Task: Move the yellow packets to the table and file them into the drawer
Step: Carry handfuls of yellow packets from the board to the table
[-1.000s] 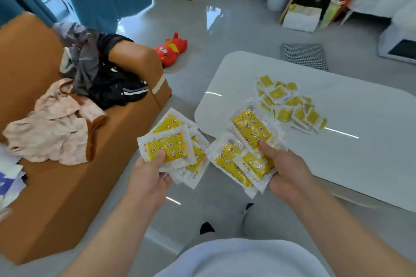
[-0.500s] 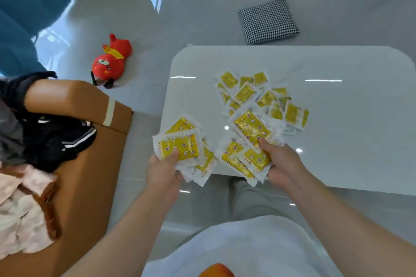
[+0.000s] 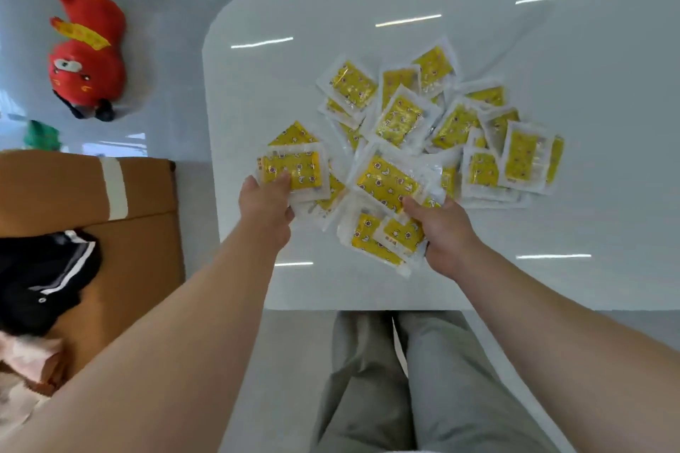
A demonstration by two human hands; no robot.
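While over the white worktop [image 3: 552,268], pinched under the thumbs: one fan of yellow packets [image 3: 294,173] in the left hand [image 3: 266,208], a second fan [image 3: 386,184] in the right hand [image 3: 445,232]. Just beyond, lying on it, a loose heap of packets [image 3: 460,125].

Your left hand [image 3: 266,202] and right hand [image 3: 443,232] are bare, as are both forearms [image 3: 176,335]; at bottom centre you wear loose, creased grey-green trousers [image 3: 434,397].
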